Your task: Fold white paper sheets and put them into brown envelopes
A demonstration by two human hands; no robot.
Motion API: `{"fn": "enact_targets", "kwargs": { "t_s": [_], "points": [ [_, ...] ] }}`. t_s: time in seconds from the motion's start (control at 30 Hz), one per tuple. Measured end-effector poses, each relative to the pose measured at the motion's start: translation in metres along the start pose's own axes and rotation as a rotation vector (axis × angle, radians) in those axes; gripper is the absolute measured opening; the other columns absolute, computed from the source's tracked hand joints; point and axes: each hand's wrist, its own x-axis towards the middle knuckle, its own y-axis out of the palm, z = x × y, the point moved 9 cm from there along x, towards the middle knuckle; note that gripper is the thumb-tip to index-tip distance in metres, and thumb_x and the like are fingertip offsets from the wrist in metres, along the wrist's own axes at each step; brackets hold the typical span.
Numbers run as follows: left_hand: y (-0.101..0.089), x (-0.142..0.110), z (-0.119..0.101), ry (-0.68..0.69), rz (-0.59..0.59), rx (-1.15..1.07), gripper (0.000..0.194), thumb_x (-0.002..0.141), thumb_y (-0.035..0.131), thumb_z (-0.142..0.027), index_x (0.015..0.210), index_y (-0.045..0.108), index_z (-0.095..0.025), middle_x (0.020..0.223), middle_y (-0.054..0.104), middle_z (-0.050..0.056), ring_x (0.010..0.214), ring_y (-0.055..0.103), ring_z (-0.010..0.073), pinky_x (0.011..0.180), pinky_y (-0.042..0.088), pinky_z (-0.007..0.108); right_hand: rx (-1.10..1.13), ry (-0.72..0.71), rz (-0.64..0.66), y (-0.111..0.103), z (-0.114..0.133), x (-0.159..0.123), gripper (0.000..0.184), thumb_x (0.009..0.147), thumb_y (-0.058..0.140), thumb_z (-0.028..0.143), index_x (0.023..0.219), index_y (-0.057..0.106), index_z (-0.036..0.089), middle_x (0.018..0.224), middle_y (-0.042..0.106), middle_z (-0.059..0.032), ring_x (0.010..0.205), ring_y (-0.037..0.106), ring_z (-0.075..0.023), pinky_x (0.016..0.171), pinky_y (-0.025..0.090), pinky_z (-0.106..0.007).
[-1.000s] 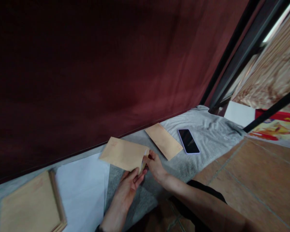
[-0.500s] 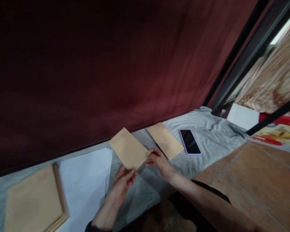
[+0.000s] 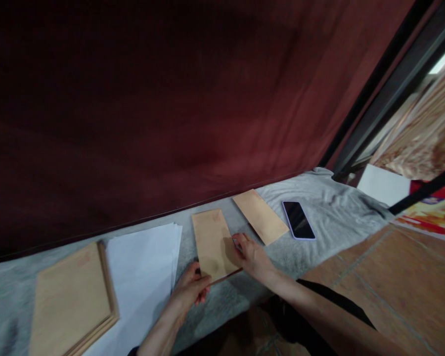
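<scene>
A brown envelope (image 3: 215, 242) lies slightly tilted just above the grey cloth, between my two hands. My left hand (image 3: 193, 286) pinches its near left corner, thumb on top and fingers underneath. At its right edge, my right hand (image 3: 252, 254) rests with curled fingers against the paper; whether they grip it is hard to see. Another brown envelope (image 3: 261, 216) lies flat on the cloth beyond my right hand. Left of my left hand are white paper sheets (image 3: 144, 272), and further left a stack of brown envelopes (image 3: 72, 301) overlaps them.
A phone with a purple rim (image 3: 298, 221) lies on the grey cloth (image 3: 322, 198) at the right. Behind the cloth rises a dark red panel (image 3: 170, 123). Dark metal bars (image 3: 385, 84) slant at the right, above a tiled floor (image 3: 404, 277) and a colourful printed box (image 3: 433, 215).
The envelope in my hands has turned and come down toward the cloth, its far end swinging right. My right hand has moved from its near corner to its right edge.
</scene>
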Motion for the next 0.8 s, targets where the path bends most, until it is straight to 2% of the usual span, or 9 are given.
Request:
{"fn": "enact_targets", "kwargs": {
  "t_s": [0.13,0.2,0.27,0.4,0.5,0.57,0.63,0.73,0.8],
  "points": [
    [0.003,0.003,0.004,-0.017,0.041,-0.026,0.044,0.064,0.081,-0.039,0.094,0.055,-0.022,0.057,0.058,-0.007,0.039,0.051,0.0097,0.040,0.029,0.019,-0.100,-0.237,0.106,0.014,0.037,-0.001,0.054,0.094,0.053,0.020,0.146,0.044,0.024,0.151,0.047,-0.0102,0.138,0.044,-0.0221,0.112,0.040,-0.041],
    [0.004,0.005,0.004,-0.003,0.046,0.004,0.044,0.063,0.080,-0.042,0.091,0.053,-0.022,0.056,0.058,-0.007,0.039,0.052,0.0111,0.040,0.031,0.020,-0.198,-0.292,0.145,0.027,0.043,-0.005,0.060,0.097,0.055,0.032,0.153,0.036,0.024,0.161,0.033,-0.0106,0.148,0.030,-0.0249,0.119,0.031,-0.046],
    [0.001,0.006,0.004,-0.008,0.032,0.109,0.040,0.065,0.077,-0.046,0.085,0.051,-0.023,0.052,0.056,-0.007,0.036,0.049,0.0122,0.039,0.031,0.021,-0.284,-0.316,0.155,0.039,0.041,-0.009,0.061,0.098,0.055,0.038,0.154,0.036,0.023,0.162,0.028,-0.0117,0.149,0.026,-0.0269,0.121,0.026,-0.049],
    [-0.028,0.003,-0.020,0.096,-0.198,0.535,0.029,0.076,0.066,-0.046,0.067,0.048,-0.025,0.046,0.048,-0.007,0.039,0.047,0.0137,0.042,0.031,0.024,-0.343,-0.355,0.109,0.048,0.034,-0.017,0.059,0.098,0.056,0.040,0.152,0.040,0.022,0.162,0.028,-0.0124,0.149,0.028,-0.0268,0.122,0.023,-0.048],
    [-0.035,-0.002,-0.059,0.377,-0.390,0.733,0.025,0.086,0.057,-0.045,0.069,0.055,-0.026,0.059,0.059,-0.002,0.057,0.060,0.0175,0.056,0.044,0.027,-0.354,-0.382,0.088,0.048,0.033,-0.018,0.058,0.099,0.055,0.042,0.152,0.040,0.023,0.161,0.029,-0.0117,0.149,0.028,-0.0266,0.122,0.024,-0.048],
    [-0.024,0.001,-0.082,0.617,-0.431,0.746,0.025,0.093,0.046,-0.042,0.089,0.064,-0.025,0.087,0.071,0.004,0.085,0.068,0.0214,0.077,0.052,0.032,-0.358,-0.393,0.091,0.048,0.034,-0.018,0.058,0.100,0.052,0.043,0.153,0.039,0.022,0.161,0.029,-0.0123,0.149,0.028,-0.0268,0.122,0.025,-0.049],
    [-0.002,0.016,-0.098,0.806,-0.397,0.797,0.037,0.097,0.037,-0.037,0.117,0.063,-0.020,0.126,0.066,0.011,0.120,0.061,0.0233,0.103,0.047,0.040,-0.356,-0.391,0.100,0.048,0.034,-0.017,0.058,0.100,0.050,0.044,0.153,0.038,0.021,0.161,0.030,-0.0126,0.148,0.029,-0.0267,0.122,0.025,-0.048],
    [0.033,0.064,-0.108,0.846,-0.243,1.074,0.051,0.099,0.032,-0.034,0.141,0.049,-0.013,0.155,0.044,0.014,0.146,0.035,0.0245,0.119,0.030,0.046,-0.347,-0.370,0.104,0.049,0.033,-0.015,0.058,0.099,0.053,0.045,0.150,0.043,0.020,0.158,0.037,-0.0140,0.147,0.033,-0.0274,0.122,0.025,-0.047],
    [0.045,0.095,-0.112,0.837,-0.137,1.200,0.056,0.098,0.031,-0.036,0.146,0.043,-0.009,0.157,0.039,0.016,0.149,0.028,0.0253,0.122,0.024,0.047,-0.337,-0.362,0.097,0.050,0.032,-0.013,0.057,0.098,0.054,0.046,0.148,0.047,0.019,0.156,0.040,-0.0147,0.145,0.036,-0.0285,0.121,0.026,-0.047]
  ]
}}
